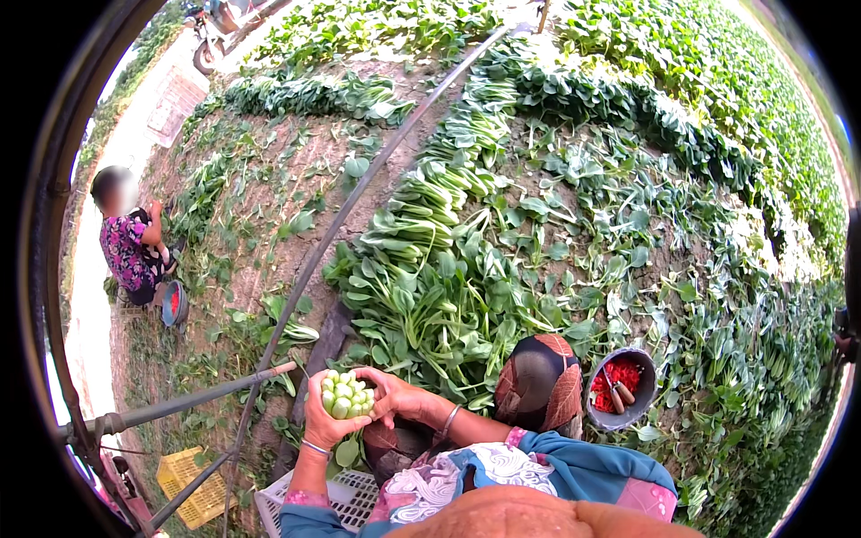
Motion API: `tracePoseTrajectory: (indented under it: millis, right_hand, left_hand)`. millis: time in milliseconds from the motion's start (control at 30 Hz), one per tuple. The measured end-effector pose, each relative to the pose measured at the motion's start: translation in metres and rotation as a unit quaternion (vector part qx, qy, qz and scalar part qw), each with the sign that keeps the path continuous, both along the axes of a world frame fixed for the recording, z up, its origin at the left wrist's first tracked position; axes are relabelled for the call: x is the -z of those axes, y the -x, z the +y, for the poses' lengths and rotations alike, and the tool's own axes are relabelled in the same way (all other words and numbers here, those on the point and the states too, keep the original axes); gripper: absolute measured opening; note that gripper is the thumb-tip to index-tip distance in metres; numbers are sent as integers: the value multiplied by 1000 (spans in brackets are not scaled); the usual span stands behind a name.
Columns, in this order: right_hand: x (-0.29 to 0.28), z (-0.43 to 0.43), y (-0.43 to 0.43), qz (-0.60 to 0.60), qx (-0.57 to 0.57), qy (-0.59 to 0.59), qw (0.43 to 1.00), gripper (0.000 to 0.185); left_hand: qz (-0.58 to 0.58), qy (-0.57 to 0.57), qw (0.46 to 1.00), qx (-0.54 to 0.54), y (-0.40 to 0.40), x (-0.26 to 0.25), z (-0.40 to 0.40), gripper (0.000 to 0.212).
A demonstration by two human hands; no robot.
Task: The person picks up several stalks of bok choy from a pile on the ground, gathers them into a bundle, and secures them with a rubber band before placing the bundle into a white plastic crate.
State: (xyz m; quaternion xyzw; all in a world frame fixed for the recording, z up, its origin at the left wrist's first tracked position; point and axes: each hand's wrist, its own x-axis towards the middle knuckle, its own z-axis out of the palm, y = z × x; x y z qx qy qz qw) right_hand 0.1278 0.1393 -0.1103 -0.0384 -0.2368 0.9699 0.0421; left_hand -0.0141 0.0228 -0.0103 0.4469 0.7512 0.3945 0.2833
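A bundle of leafy greens (pixel 346 395) is between my two hands, its pale green cut stem ends facing up towards me. My left hand (pixel 323 413) wraps round the bundle's left and lower side. Around its right side curls my right hand (pixel 390 397). The leaves of the bundle hang below and are mostly hidden. Just beyond my hands lies a heap of loose leafy greens (pixel 430 309), with a long row of laid greens (pixel 430 208) running away from it. Under my forearms is a white plastic crate (pixel 356 494).
At my right stands a bucket (pixel 649 387) with red ties and wooden-handled tools. A metal pole (pixel 316 255) crosses the view; another (pixel 188 403) reaches in from the left. A yellow crate (pixel 192 491) lies lower left. A person (pixel 128 249) squats far left beside a blue basin (pixel 173 304).
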Motion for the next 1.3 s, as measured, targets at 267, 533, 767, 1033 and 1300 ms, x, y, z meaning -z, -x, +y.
tracePoseTrajectory:
  millis: [267,533,767,1033,1300]
  right_hand:
    - [-19,11,10,21,-85,-8,996,104]
    - [-37,-23,-2,64,-112,-52,990,98]
    - [-56,-51,-20,110,-141,40,983,84]
    - [-27,-68,-16,21,-118,-37,992,81]
    - [-53,-53,-26,-89,-128,-300,941,81]
  left_hand:
    - [60,-49,997,3,6,1,-18,99]
    - [57,-67,996,-22,-30,-22,-67,104]
    - [233,-78,969,-2,-47,-52,-92,105]
    - [124,-66,990,-18,-39,-21,-106,101]
    - [296,-77,948,-91,-63,4,-115,102]
